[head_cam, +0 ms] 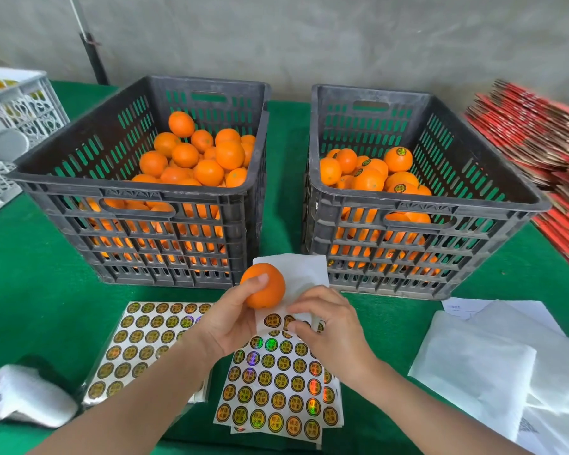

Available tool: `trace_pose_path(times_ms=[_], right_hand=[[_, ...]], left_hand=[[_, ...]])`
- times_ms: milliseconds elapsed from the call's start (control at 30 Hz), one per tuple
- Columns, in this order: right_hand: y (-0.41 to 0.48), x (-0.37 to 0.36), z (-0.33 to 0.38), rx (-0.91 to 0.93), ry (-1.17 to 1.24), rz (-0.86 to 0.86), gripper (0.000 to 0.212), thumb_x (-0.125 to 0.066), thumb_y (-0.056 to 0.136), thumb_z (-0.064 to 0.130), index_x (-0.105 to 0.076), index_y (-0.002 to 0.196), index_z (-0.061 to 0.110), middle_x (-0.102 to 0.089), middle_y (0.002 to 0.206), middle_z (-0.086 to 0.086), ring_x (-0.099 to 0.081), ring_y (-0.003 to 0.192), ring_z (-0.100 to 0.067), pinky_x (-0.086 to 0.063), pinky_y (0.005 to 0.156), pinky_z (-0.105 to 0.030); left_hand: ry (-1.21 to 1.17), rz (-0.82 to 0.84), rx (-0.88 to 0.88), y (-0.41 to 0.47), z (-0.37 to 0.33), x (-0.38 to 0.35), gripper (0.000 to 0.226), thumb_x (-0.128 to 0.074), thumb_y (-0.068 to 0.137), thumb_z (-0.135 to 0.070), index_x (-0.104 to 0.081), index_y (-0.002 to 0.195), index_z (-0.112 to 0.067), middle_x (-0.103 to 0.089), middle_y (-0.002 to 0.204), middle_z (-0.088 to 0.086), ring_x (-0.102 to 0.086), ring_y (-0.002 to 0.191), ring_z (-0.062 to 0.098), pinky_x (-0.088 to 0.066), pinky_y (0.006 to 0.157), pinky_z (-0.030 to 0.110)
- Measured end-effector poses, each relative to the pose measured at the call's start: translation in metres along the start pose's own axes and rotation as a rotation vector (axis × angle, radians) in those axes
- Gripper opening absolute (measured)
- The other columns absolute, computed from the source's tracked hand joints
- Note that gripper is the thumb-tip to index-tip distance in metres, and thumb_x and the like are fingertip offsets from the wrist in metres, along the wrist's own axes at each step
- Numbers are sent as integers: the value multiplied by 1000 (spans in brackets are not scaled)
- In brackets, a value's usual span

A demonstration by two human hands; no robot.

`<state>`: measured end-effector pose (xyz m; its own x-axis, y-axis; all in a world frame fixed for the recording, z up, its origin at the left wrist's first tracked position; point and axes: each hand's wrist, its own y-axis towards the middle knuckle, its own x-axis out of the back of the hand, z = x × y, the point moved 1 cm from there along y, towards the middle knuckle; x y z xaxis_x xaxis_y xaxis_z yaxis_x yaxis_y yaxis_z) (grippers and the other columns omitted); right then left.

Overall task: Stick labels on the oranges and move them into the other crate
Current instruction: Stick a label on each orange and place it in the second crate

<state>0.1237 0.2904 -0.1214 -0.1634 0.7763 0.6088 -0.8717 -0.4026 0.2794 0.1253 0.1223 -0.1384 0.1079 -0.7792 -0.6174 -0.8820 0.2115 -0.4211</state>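
My left hand (225, 323) grips an unlabelled orange (266, 287) just in front of the two black crates. My right hand (329, 323) pinches at a round gold label on the label sheet (276, 389) lying below it; whether a label has come free is hidden by the fingers. The left crate (138, 205) holds plain oranges (204, 159). The right crate (421, 224) holds oranges with labels (375, 175) on top.
A second sheet of labels (138, 349) lies to the left on the green tablecloth. White backing papers (493, 362) are piled at the right. Red flat cartons (546, 142) are stacked far right. A white crate (10, 126) stands far left, and a white bundle (30, 399) lies near left.
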Motion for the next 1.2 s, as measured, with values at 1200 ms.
trace_pose_path(times_ms=[1200], right_hand=[[51,44,51,41,-176,555,23,-52,93,21,-45,77,36,-43,119,7,-38,115,-7,-31,95,-26]], left_hand=[[200,76,18,-18,-7,-12,69,-56,69,-62,-55,111,-8,-66,78,10,-59,63,21,-52,67,31]])
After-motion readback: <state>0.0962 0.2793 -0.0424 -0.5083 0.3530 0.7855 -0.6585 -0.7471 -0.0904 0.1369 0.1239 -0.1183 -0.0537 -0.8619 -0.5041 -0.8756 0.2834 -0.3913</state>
